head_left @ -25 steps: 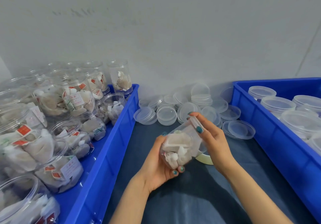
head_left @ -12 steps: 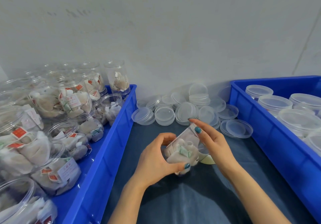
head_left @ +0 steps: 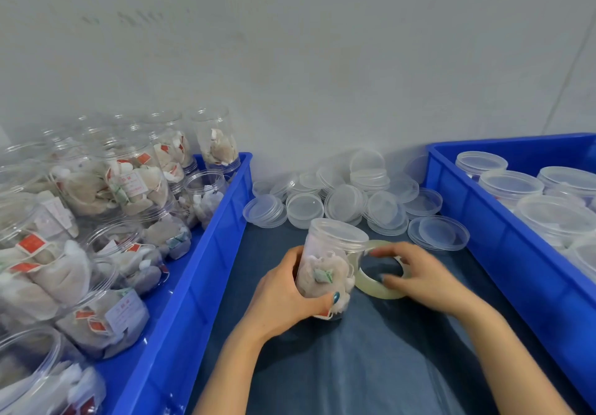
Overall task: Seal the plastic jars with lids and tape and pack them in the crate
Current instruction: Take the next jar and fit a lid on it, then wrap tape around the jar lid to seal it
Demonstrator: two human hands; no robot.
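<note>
The jar (head_left: 325, 263), tilted before, now stands upright on the counter (head_left: 354, 366); the right hand (head_left: 419, 273) has left its lid (head_left: 338, 229) and grips the tape roll (head_left: 377, 289).

Wall (head_left: 322, 60): pale grey, matt, filling the upper half of the view. Faint dark smudges (head_left: 129, 19) in a short row at upper left; one thin slanted seam (head_left: 571, 60) at far right.

Cloth (head_left: 371, 366): dark blue, slightly glossy, creased in long soft folds – covers the work surface up to the foot of the wall.

Bin (head_left: 200, 273): bright blue plastic, straight-walled, at left, its long rim just beside the cloth.

Sachets (head_left: 58, 273): off-white, soft, pillow-shaped, many – packed inside the clear jars (head_left: 129, 189) in the bin. Small red tags (head_left: 30, 242) on several; white printed labels (head_left: 124, 310) on some, text too small to read.
</note>
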